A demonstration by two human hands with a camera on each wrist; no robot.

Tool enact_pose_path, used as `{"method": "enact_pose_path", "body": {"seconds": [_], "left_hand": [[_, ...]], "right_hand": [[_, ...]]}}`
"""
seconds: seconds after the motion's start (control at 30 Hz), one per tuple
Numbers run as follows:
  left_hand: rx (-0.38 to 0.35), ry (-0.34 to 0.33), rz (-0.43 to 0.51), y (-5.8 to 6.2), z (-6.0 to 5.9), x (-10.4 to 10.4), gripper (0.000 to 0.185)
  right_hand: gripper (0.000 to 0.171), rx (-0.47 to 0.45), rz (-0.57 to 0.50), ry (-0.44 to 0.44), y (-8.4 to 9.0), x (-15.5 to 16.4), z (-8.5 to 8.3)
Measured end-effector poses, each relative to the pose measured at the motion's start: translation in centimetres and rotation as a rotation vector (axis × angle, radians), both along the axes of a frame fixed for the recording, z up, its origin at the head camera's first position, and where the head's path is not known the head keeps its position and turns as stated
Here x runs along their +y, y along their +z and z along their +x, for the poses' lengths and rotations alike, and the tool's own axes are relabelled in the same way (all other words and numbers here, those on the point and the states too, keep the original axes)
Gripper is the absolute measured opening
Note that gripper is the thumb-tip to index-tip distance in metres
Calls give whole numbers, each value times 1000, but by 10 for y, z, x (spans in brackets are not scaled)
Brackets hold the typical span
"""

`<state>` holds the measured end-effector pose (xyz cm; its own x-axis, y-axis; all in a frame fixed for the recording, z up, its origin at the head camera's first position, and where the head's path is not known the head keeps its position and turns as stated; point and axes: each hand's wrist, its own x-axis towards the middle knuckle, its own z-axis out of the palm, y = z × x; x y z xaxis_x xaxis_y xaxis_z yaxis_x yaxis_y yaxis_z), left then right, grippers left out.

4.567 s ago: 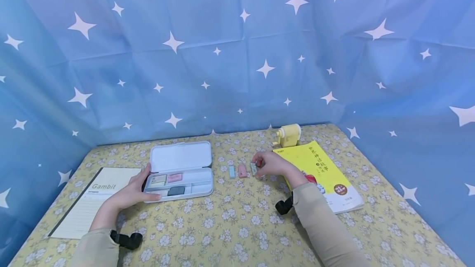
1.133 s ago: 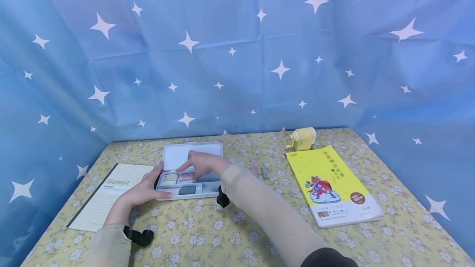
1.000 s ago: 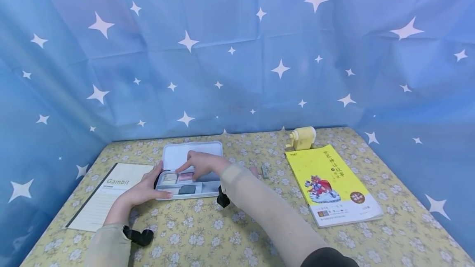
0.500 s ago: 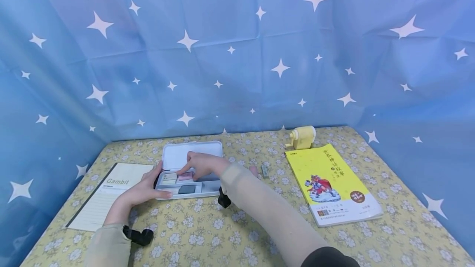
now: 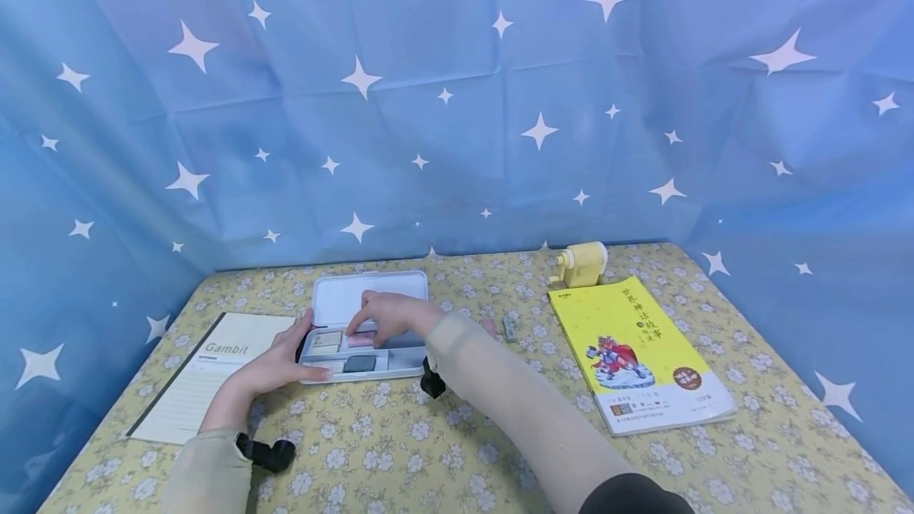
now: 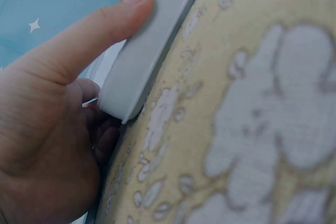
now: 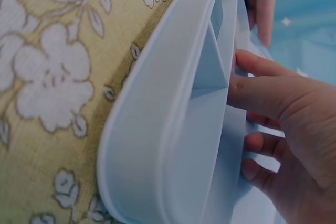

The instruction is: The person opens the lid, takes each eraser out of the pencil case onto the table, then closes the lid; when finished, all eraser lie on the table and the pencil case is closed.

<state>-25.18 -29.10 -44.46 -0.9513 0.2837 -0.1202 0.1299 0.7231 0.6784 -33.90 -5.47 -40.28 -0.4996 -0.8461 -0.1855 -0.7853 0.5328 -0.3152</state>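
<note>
A white pencil case (image 5: 407, 375) lies with its lid (image 5: 332, 296) raised at the back. My left hand (image 5: 274, 363) grips its left end, thumb along the front wall in the left wrist view. My right hand (image 5: 389, 316) reaches into the back compartment, index finger and thumb at either end of a pink eraser (image 5: 362, 338). In the right wrist view the hand (image 7: 294, 114) hides that eraser behind the divider. Left of it lie cream erasers (image 5: 327, 341). In the front compartment sits a dark eraser (image 5: 360, 364), with a whitish one (image 5: 333, 367) partly under my left thumb.
On the floral cloth right of the case lie a pink eraser (image 5: 489, 327), partly behind my right sleeve, and a greenish eraser (image 5: 510, 329). A yellow book (image 5: 628, 355) and yellow pencil sharpener (image 5: 583, 264) stand farther right. A Gambit notebook (image 5: 207, 379) lies at left.
My right hand has gone from the greenish eraser on the cloth into the case. Within the last half second its index finger and the pink eraser have shifted slightly right. The left hand stays put.
</note>
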Motion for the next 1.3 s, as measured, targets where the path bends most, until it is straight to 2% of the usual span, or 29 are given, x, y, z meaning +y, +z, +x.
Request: {"method": "enact_pose_path", "body": {"seconds": [0.4, 0.73, 1.0, 1.3], "left_hand": [[-8, 8, 13, 2, 2, 2, 121], [-14, 3, 9, 2, 3, 3, 122], [-4, -2, 11, 1, 3, 2, 122], [-13, -12, 4, 0, 2, 0, 121]], "right_hand": [[48, 25, 19, -6, 10, 13, -2], [43, -97, -83, -82, 24, 37, 6], [45, -188, -170, -118, 20, 63, 11], [45, -222, -275, -199, 16, 90, 16]]}}
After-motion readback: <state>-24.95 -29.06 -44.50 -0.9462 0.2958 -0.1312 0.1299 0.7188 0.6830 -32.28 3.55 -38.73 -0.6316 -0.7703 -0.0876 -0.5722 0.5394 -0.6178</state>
